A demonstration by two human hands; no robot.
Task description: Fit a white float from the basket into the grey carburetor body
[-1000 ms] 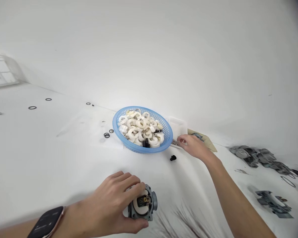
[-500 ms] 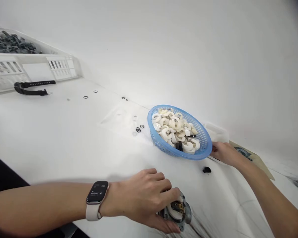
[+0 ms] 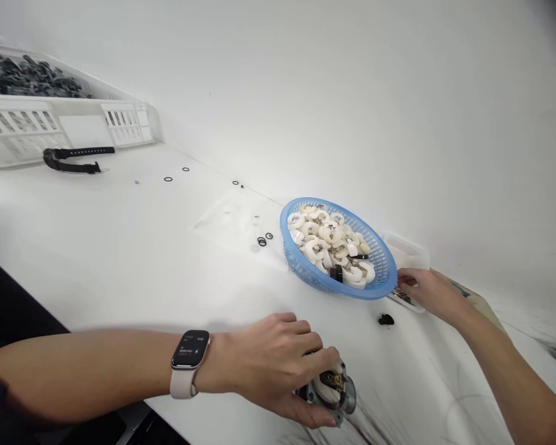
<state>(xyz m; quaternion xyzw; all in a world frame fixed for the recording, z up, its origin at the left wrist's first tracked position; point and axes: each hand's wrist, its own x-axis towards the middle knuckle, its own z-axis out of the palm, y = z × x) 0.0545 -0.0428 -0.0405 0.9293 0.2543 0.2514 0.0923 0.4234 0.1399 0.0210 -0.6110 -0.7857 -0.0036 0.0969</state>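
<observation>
My left hand (image 3: 278, 363), with a watch on its wrist, grips a grey metal carburetor body (image 3: 330, 389) near the table's front edge; a white float and brass parts show in its open face. My right hand (image 3: 429, 290) reaches to a small white tray (image 3: 405, 250) just right of the blue basket (image 3: 380, 287), fingers curled down at small dark metal pieces there. Whether it holds one I cannot tell. The basket is heaped with white ring-shaped floats (image 3: 327, 238). A small black part (image 3: 386, 319) lies between my two hands.
A white crate (image 3: 74, 120) of dark parts stands far left, a black strap (image 3: 71, 159) in front of it. Loose black O-rings (image 3: 262, 240) lie left of the basket, others (image 3: 168, 179) farther back. A tan card (image 3: 484, 303) sits behind my right wrist.
The view swung left, bringing the white crate and strap into sight. My right hand stayed by the small tray and curled its fingers down; my left hand kept hold of the carburetor body.
</observation>
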